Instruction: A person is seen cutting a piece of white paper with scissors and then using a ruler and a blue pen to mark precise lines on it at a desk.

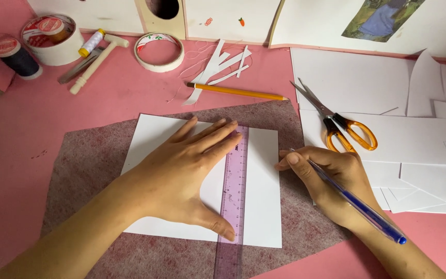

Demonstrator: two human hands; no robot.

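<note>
My left hand [181, 173] lies flat with fingers spread, pressing a clear purple ruler [235, 191] down on a white sheet of paper [261, 191]. The sheet rests on a piece of pinkish-grey felt [94, 160]. My right hand [331, 181] grips a blue pen [357, 204], its tip near the right edge of the white sheet, just right of the ruler. The ruler runs upright across the sheet, its lower end passing over the felt.
Orange-handled scissors [336, 124] lie on white paper pieces [414, 155] at right. A yellow pencil [236, 91] and paper scraps [218, 64] sit behind the felt. Tape rolls [158, 51], thread spools [19, 59], a small wooden mallet [96, 62] stand at far left.
</note>
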